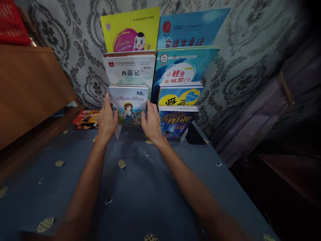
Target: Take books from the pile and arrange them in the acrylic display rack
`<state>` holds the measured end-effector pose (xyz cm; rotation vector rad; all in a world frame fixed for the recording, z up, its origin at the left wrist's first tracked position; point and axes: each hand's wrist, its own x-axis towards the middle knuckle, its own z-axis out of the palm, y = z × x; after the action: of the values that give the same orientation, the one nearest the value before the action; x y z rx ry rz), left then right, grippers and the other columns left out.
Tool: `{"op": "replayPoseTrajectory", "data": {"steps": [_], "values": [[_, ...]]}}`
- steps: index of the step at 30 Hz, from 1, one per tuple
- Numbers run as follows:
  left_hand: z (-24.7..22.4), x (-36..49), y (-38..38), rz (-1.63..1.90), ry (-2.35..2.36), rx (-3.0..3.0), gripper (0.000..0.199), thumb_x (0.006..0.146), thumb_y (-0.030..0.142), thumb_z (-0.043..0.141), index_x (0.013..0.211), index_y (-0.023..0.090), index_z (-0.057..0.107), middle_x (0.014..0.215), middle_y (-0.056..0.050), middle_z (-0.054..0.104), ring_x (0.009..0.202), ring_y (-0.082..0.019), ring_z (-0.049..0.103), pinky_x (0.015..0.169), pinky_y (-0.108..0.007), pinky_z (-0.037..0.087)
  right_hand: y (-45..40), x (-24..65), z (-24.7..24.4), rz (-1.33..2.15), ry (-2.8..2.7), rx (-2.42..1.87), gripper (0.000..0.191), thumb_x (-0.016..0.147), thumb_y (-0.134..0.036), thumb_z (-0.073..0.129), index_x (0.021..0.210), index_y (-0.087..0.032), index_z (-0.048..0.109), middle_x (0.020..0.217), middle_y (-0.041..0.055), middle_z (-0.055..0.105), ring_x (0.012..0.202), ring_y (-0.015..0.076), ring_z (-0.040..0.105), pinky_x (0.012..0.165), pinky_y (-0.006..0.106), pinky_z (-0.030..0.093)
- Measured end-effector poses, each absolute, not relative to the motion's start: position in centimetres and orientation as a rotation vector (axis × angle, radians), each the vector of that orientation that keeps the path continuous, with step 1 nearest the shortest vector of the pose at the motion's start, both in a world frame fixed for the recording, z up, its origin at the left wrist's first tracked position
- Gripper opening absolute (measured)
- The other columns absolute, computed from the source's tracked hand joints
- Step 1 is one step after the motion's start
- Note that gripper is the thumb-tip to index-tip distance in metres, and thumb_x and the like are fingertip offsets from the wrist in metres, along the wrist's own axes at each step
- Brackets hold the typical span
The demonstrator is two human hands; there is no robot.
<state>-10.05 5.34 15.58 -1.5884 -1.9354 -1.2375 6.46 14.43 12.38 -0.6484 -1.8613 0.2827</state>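
Observation:
A light-blue book (132,112) with a girl in a yellow hat on its cover stands upright in the front left tier of a clear stand (118,132). My left hand (107,118) grips its left edge, thumb on the cover and fingers along the side. On the opposite edge is my right hand (152,122), its thumb also at the cover. Behind this book rise a white book (130,68) and a yellow-green book (130,30). Close to my right hand stands a dark blue book (175,124) in the front right tier.
Further right-hand books are a yellow-and-blue one (179,95), a teal one (185,63) and a blue one (193,28). Orange books (86,117) lie left of the stand, a dark flat object (195,134) right. A wooden cabinet (32,90) borders the patterned cloth (135,190).

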Motion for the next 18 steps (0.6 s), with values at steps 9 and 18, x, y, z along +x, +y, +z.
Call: {"op": "replayPoseTrajectory", "data": {"steps": [9, 18], "values": [[17.3, -8.5, 4.4, -1.158, -1.872, -1.535, 0.065, 0.095, 0.019, 0.045, 0.158, 0.021, 0.029, 0.15, -0.018, 0.047, 0.136, -0.035, 0.049, 0.111, -0.054, 0.044, 14.5, 6.5, 12.3, 0.257, -1.843, -0.603, 0.063, 0.098, -0.024, 0.037, 0.159, -0.017, 0.024, 0.136, 0.0193, 0.054, 0.128, 0.033, 0.052, 0.11, 0.056, 0.046], [18.0, -8.8, 5.1, -1.097, -1.961, -1.462, 0.066, 0.092, 0.018, 0.046, 0.157, 0.023, 0.033, 0.136, -0.018, 0.056, 0.124, -0.036, 0.058, 0.103, -0.053, 0.05, 14.4, 6.6, 12.6, 0.28, -1.865, -0.548, 0.063, 0.097, -0.02, 0.036, 0.159, -0.016, 0.026, 0.143, 0.0193, 0.053, 0.135, 0.0294, 0.051, 0.114, 0.055, 0.044]]}}
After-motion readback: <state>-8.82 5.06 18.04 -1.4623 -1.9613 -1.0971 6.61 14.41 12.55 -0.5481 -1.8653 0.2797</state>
